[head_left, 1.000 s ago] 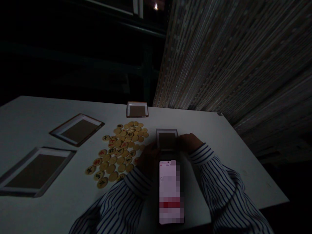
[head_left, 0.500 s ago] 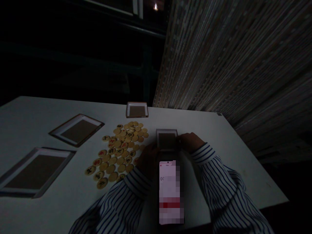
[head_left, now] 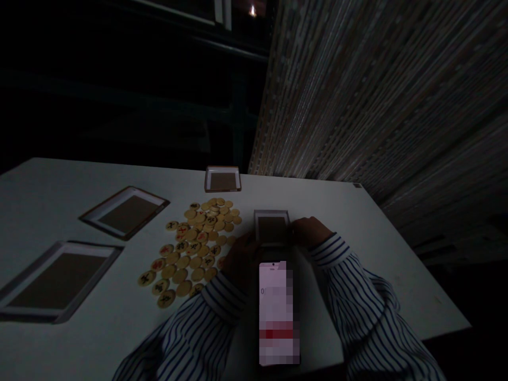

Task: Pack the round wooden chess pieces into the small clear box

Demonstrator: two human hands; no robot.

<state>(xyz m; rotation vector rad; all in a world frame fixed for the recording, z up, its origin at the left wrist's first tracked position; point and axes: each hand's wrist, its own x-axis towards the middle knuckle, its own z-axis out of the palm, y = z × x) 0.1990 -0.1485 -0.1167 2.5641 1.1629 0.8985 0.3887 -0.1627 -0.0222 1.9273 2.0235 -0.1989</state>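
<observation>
A small open box (head_left: 272,228) with pale sides and a grey-brown bottom lies on the white table in front of me. My right hand (head_left: 311,232) grips its right edge with curled fingers. On the opposite side, my left hand (head_left: 241,256) has its fingers at the box's lower left edge; they are dark and partly hidden. Left of that hand spreads a loose heap of round wooden Chinese chess pieces (head_left: 183,262), some with red or black characters and others blank side up. A lit phone (head_left: 275,312) lies between my forearms, just below the box.
Three more shallow open boxes rest on the white table (head_left: 325,203): a small one (head_left: 223,180) at the far edge, a medium one (head_left: 126,212) and a large one (head_left: 59,280) on the left. A striped string curtain (head_left: 357,95) hangs behind the table.
</observation>
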